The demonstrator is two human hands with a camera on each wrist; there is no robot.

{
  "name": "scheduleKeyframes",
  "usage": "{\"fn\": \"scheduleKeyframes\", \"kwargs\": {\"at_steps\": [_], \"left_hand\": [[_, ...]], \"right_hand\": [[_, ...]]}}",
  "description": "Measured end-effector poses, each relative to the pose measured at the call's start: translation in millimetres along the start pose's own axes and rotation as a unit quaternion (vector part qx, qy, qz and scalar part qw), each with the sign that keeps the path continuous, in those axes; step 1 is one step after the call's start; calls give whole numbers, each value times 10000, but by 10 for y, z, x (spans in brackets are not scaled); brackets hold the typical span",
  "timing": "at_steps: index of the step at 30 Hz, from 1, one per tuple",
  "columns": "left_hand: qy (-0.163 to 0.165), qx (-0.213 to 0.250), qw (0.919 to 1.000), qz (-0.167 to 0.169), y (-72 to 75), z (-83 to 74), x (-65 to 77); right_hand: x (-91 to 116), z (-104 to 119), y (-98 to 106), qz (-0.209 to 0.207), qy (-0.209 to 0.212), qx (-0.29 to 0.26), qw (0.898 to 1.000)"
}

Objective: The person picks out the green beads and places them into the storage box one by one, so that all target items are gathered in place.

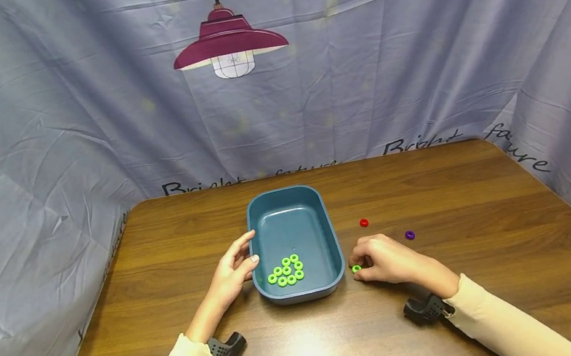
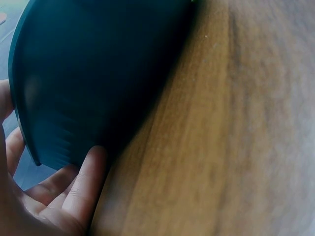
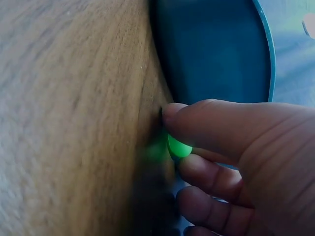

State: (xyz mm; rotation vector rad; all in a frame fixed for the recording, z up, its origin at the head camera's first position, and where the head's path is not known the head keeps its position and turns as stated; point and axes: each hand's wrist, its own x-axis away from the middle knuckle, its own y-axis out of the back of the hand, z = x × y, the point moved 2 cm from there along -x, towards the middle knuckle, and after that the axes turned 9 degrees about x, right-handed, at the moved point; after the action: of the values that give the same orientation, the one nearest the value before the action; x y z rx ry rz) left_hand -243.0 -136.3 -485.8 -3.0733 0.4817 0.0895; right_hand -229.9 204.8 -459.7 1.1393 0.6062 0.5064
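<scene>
A blue-green rectangular bin (image 1: 304, 294) stands on the table with several small green rings (image 1: 287, 270) grouped in its near end. My left hand (image 1: 232, 275) rests against the bin's left side, thumb and fingertips spread along the wall and rim. In the left wrist view those fingers (image 2: 88, 184) touch the outer wall, fairly straight. Just right of the bin's near corner, my right hand (image 1: 385, 259) pinches another green ring (image 3: 179, 147) between thumb and forefinger, low at the tabletop. Its other fingers are curled beneath the palm.
A red ring (image 1: 363, 223) lies on the wooden table (image 1: 185, 218) beyond my right hand. Farther right is a purple ring (image 1: 410, 235). Both of my wrists carry black camera mounts (image 1: 227, 347). A grey-blue curtain (image 1: 360, 85) printed with lamps hangs behind the table's far edge.
</scene>
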Motion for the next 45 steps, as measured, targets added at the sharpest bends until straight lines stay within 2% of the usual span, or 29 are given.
{"fn": "scheduleKeyframes", "kwargs": {"at_steps": [6,14,18,22,26,32,39,45], "left_hand": [[24,78,10000,-11,-10,4,3],[19,21,10000,9,-4,4,5],[57,-9,10000,-5,5,-2,10],[96,-14,10000,-22,7,-5,10],[76,1,10000,-4,5,-9,4],[59,45,10000,19,-1,-17,0],[60,-50,10000,1,-3,-18,-10],[80,-92,9999,-37,-8,-13,1]], "right_hand": [[-25,-12,68,-118,-33,103,9999],[-160,-15,329,-717,-214,161,9971],[-298,78,454,-986,-323,-36,9946],[-471,225,489,-1117,-186,-212,9933],[-653,374,432,-1029,25,-202,9945],[-852,526,259,-672,258,238,9971],[-933,606,60,-165,66,684,9975],[-923,613,-39,-212,-105,1117,9935]]}}
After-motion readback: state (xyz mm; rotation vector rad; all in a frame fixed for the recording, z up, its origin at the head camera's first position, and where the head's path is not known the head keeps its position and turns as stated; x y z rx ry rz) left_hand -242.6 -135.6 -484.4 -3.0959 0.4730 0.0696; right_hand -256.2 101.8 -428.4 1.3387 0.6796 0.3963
